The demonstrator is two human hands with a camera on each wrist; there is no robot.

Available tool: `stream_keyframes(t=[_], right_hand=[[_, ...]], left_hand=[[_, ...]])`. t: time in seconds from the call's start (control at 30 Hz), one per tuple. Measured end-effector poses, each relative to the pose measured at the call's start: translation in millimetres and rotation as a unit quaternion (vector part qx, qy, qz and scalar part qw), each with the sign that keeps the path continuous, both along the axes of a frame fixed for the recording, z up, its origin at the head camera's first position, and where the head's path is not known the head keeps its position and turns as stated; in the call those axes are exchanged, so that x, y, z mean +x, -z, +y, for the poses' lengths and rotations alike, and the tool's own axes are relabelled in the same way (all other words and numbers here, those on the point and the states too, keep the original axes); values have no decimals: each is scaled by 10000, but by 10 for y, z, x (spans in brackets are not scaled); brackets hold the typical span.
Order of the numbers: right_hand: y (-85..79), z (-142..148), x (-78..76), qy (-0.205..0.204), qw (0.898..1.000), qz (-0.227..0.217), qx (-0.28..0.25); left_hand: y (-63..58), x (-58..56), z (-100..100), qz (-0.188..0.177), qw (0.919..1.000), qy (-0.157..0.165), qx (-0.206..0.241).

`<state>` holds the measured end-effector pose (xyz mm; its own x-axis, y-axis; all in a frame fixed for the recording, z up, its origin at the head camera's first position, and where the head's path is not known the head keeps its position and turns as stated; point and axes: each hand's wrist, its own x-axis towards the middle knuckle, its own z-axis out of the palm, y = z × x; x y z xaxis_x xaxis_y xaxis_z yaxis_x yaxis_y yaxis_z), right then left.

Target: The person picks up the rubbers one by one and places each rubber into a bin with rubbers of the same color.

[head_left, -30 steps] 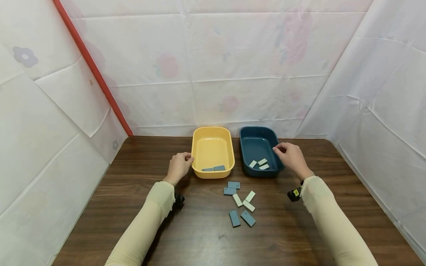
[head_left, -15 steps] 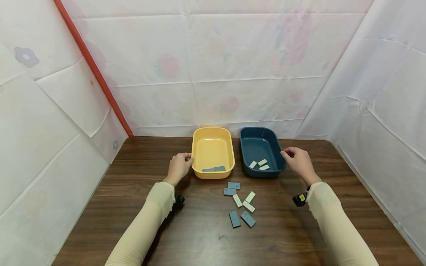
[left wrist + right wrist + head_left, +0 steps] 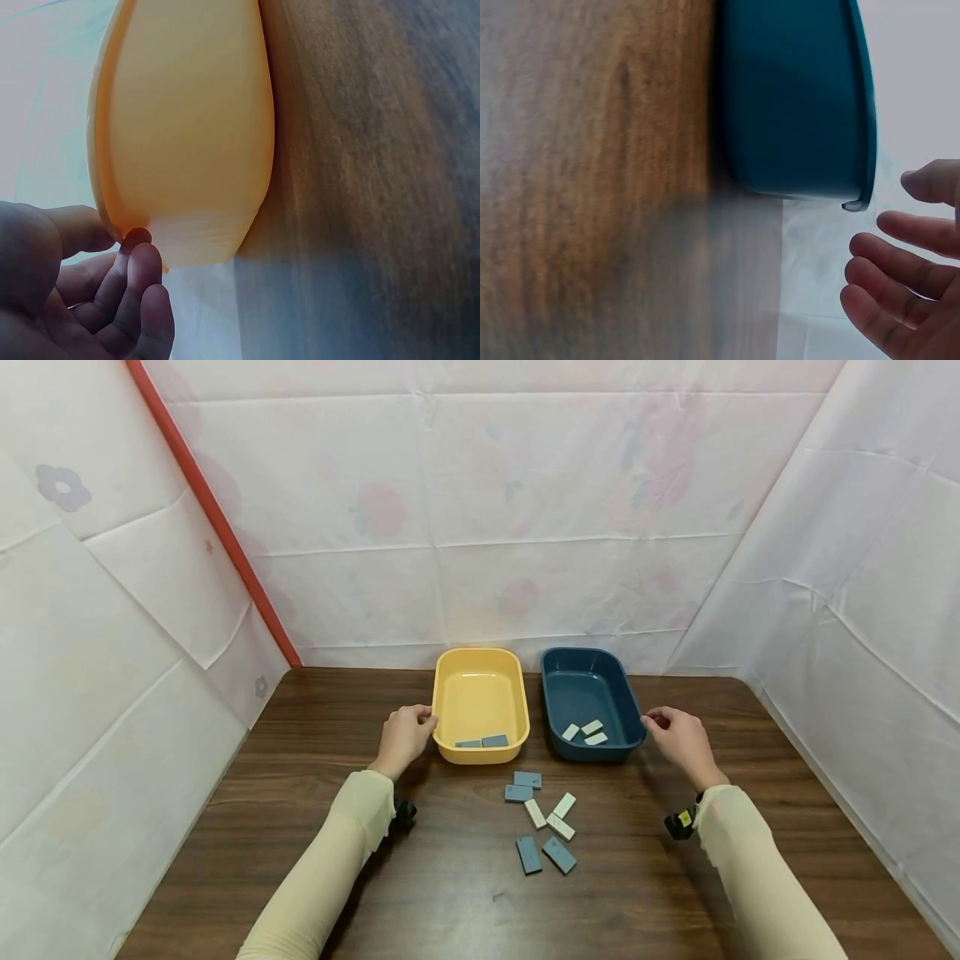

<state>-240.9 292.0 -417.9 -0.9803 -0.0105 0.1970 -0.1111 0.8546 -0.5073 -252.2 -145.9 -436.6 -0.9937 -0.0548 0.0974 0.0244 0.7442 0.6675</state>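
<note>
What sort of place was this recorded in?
Probably a makeshift recording booth: pale printed sheeting closes in three sides of a wood-grain table, a yellow tray and a blue tray stand on it, and a black device sits at the right wrist.

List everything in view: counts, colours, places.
Table: 1, brown, centre
Left tray: 1, yellow, table's far side
Right tray: 1, dark blue, beside it
Darker blocks: 6 visible, blue-grey, four on table, two in left tray
Paler blocks: 6 visible, cream, three on table, three in right tray
Sheeting: uncounted, printed white, around table
Strip: 1, red, upper left
Sleeves: 2, cream, lower frame
Wrist devices: 2, black, by sleeves
Left hand: 1, pinching left tray's rim
Right hand: 1, near right tray, apart
</note>
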Motion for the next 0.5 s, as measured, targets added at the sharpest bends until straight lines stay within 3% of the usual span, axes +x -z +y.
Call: stream_keyframes(t=[0.3, 0.5], right_hand=[[90, 7, 4, 58, 9984, -570, 6], [95, -9, -11, -15, 9980, -624, 36]], left_hand=[[11, -1, -1, -30, 10000, -8, -30], [1, -5, -5, -12, 10000, 8, -30]])
